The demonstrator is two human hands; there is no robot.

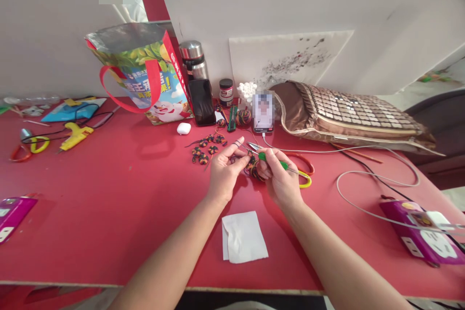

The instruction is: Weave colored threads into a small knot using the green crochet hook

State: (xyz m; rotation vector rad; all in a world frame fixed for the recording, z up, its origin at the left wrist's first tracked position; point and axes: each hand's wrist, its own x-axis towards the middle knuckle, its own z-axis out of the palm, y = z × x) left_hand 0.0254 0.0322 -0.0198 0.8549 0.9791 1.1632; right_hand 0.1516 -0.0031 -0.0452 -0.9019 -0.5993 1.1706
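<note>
My right hand (281,177) is closed around a thin metal hook with a green grip (262,156), which looks like a crochet hook and points left. My left hand (228,167) pinches dark multicoloured yarn (250,159) close to the hook's tip, with a strand looped at the raised forefinger. Between the hands hangs a small dark, orange-flecked bundle of yarn (254,172), partly covered by fingers. Scissors with orange and yellow handles (305,179) lie under and beside my right hand. Several small crocheted flower-like pieces (203,159) rest left of my left hand.
A phone (263,123) with a cable stands ahead, near a yarn ball (243,117). Behind are a black phone (202,106), shopping bag (156,77) and cushion (363,111). A white tissue (250,242) lies in front; a purple power strip (417,232) sits right.
</note>
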